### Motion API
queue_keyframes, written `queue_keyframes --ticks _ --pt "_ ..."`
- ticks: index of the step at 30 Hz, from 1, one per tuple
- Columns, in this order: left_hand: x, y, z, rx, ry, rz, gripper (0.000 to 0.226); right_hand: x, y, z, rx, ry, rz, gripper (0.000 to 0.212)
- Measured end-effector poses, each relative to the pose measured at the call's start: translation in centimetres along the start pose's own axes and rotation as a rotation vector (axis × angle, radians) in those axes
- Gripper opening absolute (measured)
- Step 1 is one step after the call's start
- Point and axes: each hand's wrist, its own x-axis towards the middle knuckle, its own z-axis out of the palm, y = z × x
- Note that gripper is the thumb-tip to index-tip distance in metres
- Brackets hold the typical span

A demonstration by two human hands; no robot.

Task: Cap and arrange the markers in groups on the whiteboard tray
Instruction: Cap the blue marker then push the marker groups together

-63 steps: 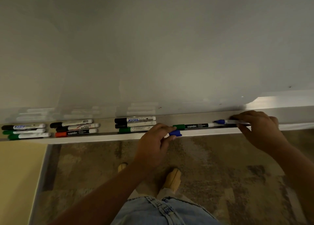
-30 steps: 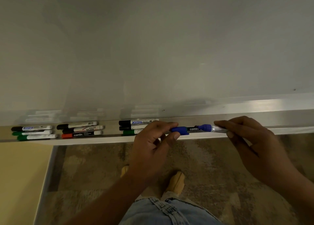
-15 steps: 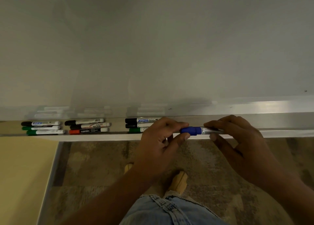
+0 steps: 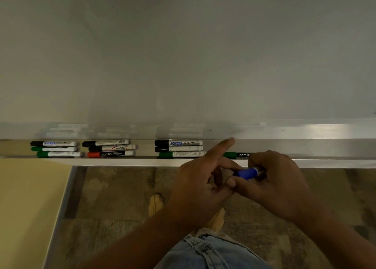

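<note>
- Low in the frame, the person's jeans (image 4: 211, 252) fill the bottom centre, with a tan shoe (image 4: 155, 204) above them on the mottled brown floor (image 4: 114, 197). A yellow surface (image 4: 26, 207) takes the lower left.
- Just right of centre, both hands meet in front of the tray's front edge, holding the blue marker (image 4: 247, 172) level between them, below the tray and not on it.
- The right hand (image 4: 280, 183) has its fingers curled round the marker's barrel, hiding most of it. Only the blue cap end and a bit of silver barrel show to the left of its knuckles.
- The left hand (image 4: 203, 187) pinches the cap end between the thumb above and a fingertip below. Its index finger sticks out straight, pointing up and right over the tray.
- Beyond the hands, a green marker (image 4: 237, 154) lies alone on the tray (image 4: 325, 163), its right part hidden behind the right hand.
- Further left on the tray sit three groups of three capped markers: a centre group (image 4: 180, 148), a middle-left group (image 4: 110, 148) and a far-left group (image 4: 55, 148), spaced apart.
- The whiteboard (image 4: 183, 55) fills the upper frame.
</note>
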Motion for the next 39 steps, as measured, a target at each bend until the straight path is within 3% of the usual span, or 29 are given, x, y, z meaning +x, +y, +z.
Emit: queue_keyframes --ticks 5,10,13,20,23,29,39 --pt "0.2 -0.4 0.2 0.100 0.014 0.046 0.045 0.1 -0.2 0.5 0.074 0.074 -0.047 0.064" --pt "0.2 -0.9 0.7 0.127 0.032 0.134 0.028 0.1 0.3 0.7 0.060 0.041 -0.044 0.067" --pt "0.2 -1.7 1.0 0.138 0.022 0.031 0.027 0.5 0.9 0.7 0.017 0.041 -0.026 0.060" --pt "0.4 -5.3 1.2 0.200 -0.012 -0.171 0.026 0.6 4.9 0.3 0.029 -0.014 -0.029 0.021" --pt "0.2 -6.2 1.3 0.205 -0.034 -0.217 0.029 0.5 6.9 0.6 0.004 -0.019 -0.100 0.025" --pt "-0.3 -6.7 1.3 0.177 0.001 -0.303 0.038 2.0 10.9 3.0 -0.177 0.268 -0.087 0.024" --pt "-4.5 -9.6 -2.2 0.186 0.025 -0.343 0.030 2.4 12.0 6.4 -0.380 0.295 0.026 0.030"
